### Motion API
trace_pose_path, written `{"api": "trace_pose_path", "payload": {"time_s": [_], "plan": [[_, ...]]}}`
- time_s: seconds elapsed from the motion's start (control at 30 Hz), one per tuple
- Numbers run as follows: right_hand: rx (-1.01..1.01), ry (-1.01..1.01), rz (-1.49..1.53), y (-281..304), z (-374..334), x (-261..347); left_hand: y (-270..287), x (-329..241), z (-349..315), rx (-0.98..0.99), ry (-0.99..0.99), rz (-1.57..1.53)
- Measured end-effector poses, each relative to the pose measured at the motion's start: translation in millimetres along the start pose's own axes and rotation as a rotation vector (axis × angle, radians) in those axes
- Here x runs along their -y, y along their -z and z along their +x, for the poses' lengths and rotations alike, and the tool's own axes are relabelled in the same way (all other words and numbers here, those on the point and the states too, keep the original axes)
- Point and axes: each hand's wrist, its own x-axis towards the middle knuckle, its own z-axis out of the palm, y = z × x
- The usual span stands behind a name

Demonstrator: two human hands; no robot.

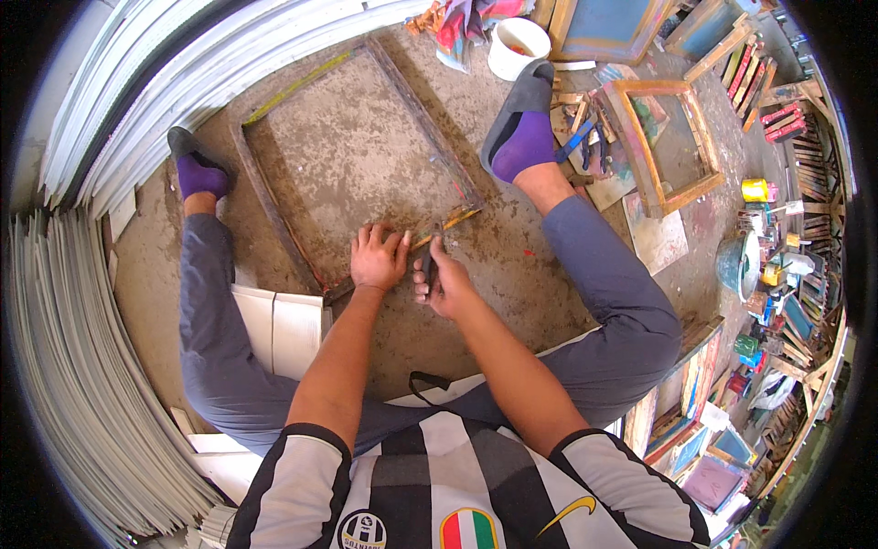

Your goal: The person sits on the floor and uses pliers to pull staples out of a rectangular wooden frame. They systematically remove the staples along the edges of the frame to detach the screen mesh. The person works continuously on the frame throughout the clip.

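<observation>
Wooden frame (426, 125) lies between both feet (519, 137), near a white bucket (517, 57).

We cannot tell what the dark tool (427, 264) is, since the right hand's grip (449, 285) hides part of it, and the left hand's grip (376, 262) covers some of the wooden frame (426, 124) along its near bar. The top edge cuts off the blue-panelled frame (602, 32), the lower edge the striped shirt (449, 471). We find the contents of the white bucket (504, 66) too small to identify.
</observation>
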Motion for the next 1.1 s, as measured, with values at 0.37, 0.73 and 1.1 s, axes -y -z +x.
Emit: {"api": "trace_pose_path", "payload": {"time_s": [0.37,0.73,1.1], "plan": [[-0.098,0.321,-0.437,45,-17,30,1,7,1,0.235,-0.178,-0.013],[0.041,0.259,-0.646,61,-14,23,4,51,13,0.325,-0.389,-0.022],[-0.050,0.239,-0.615,68,-1,16,18,-8,0,0.284,-0.131,0.057]]}}
